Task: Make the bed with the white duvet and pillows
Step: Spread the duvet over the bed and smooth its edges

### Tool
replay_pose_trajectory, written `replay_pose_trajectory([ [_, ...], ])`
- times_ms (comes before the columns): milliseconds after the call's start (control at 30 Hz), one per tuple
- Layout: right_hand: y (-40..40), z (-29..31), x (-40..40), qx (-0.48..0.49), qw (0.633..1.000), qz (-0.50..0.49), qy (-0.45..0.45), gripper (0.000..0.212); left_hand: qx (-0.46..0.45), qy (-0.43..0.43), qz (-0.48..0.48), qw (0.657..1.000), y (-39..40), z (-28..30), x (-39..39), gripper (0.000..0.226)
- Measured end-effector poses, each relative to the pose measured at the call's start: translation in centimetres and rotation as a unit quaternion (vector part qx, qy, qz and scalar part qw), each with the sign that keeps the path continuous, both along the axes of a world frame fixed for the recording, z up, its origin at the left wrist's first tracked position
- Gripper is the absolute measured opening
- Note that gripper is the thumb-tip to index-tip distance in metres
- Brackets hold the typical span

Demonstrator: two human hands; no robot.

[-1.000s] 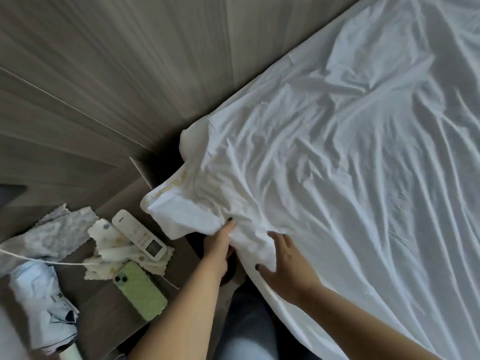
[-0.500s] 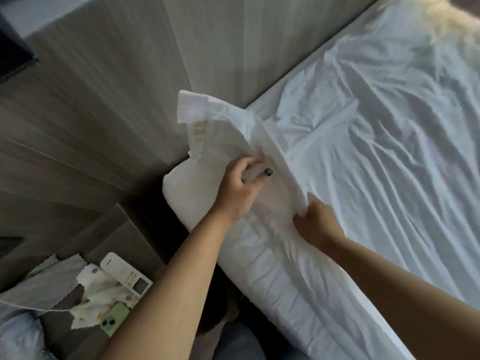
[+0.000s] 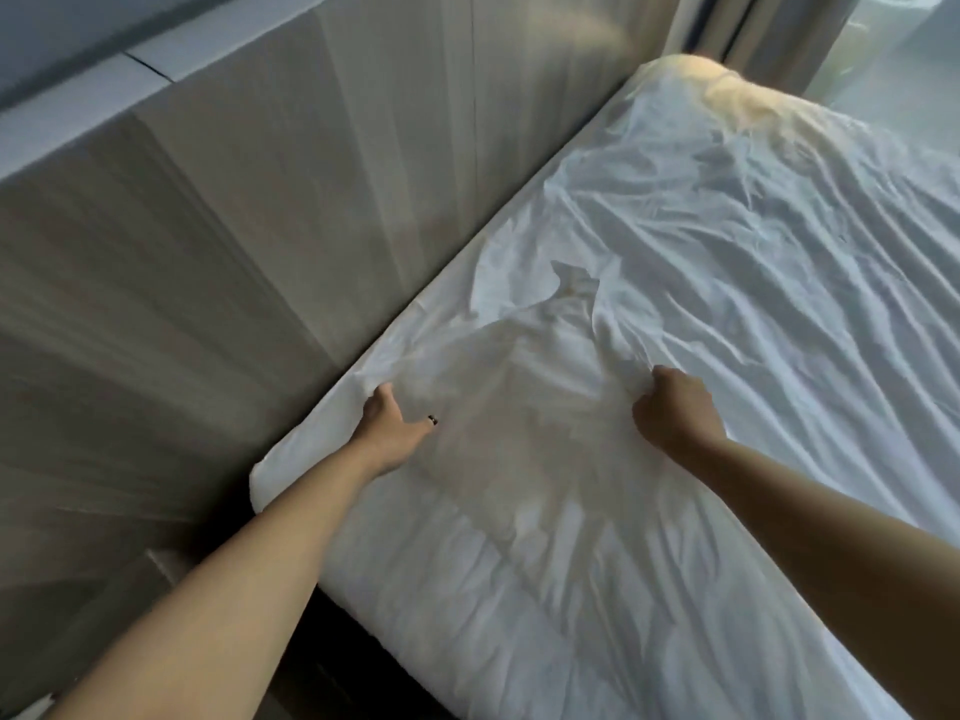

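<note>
Duvet (image 3: 701, 314): white, creased all over, lay across the bed from the near corner to the far end. One flap near the headboard side was folded back on itself, showing a paler, yellowish layer beneath.

Headboard (image 3: 234, 241): pale panelled wall at far left, running the length of the bed. The duvet edge lay just beside it, with no gap I could see between them.

Left hand (image 3: 389, 426): rested at the corner nearest the headboard. Thumb spread wide from the fingers; fingertips sunk into a small ridge of cloth. Whether they pinched it or only pressed, I could not tell.

Right hand (image 3: 675, 413): further in, well apart from the left. Fingers curled into a fist and clamped on a gathered fold, pleats fanning away from the knuckles.

Step in hand, by my reckoning: drawing the top end flat and square. It would go best with both hands pulling evenly and outward, the folded flap turned back down first, and the corner seated against the headboard line.

Edges and room: tight on the headboard side, so little play there. The near side hung over the mattress edge. Open bed stretched away to the right.

Pillows: none clearly seen; a lit hump at the far end was too blurred to name.
</note>
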State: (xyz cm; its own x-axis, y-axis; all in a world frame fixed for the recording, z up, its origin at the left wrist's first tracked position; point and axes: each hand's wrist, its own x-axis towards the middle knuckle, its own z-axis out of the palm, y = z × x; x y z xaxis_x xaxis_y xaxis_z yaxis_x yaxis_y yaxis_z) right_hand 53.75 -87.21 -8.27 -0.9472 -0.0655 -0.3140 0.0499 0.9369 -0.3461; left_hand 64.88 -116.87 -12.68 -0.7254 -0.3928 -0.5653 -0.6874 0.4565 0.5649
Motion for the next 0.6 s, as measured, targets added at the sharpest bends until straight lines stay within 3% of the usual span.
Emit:
replay_pose_trajectory([
  [100,0.4,-4.6,-4.6,-0.023,0.997,-0.074,0.001,0.016,-0.047,0.015,-0.047,0.998,-1.7,-3.3,-5.2,0.075],
  [167,-0.2,-7.5,-6.4,-0.078,0.987,-0.133,-0.038,0.041,-0.086,0.012,-0.086,0.992,-3.0,-6.0,-8.2,0.076],
  [233,-0.9,-11.1,-6.8,-0.091,0.977,-0.158,-0.107,0.07,-0.126,-0.033,-0.137,0.982,-4.0,-8.7,-10.3,0.093],
  [267,-1.3,-12.8,-6.5,-0.06,0.98,-0.134,-0.137,0.071,-0.139,-0.063,-0.166,0.974,-4.4,-10.0,-10.8,0.105],
  [367,-1.0,-16.8,-5.9,0.004,0.992,-0.056,-0.117,0.012,-0.126,-0.105,-0.191,0.968,-5.3,-12.3,-11.5,0.122],
  [467,-0.2,-16.1,-8.8,-0.044,0.994,-0.095,0.024,0.016,-0.13,-0.073,-0.227,0.962,-6.1,-12.1,-12.5,0.087],
  [533,-0.7,-13.7,-12.0,-0.06,0.988,-0.105,0.1,0.009,-0.102,0.0,-0.232,0.967,-6.1,-10.6,-13.4,0.047],
  [600,-2.1,-10.7,-16.0,-0.078,0.981,-0.091,0.153,0.017,-0.069,0.088,-0.197,0.974,-6.1,-8.5,-14.5,0.022],
])
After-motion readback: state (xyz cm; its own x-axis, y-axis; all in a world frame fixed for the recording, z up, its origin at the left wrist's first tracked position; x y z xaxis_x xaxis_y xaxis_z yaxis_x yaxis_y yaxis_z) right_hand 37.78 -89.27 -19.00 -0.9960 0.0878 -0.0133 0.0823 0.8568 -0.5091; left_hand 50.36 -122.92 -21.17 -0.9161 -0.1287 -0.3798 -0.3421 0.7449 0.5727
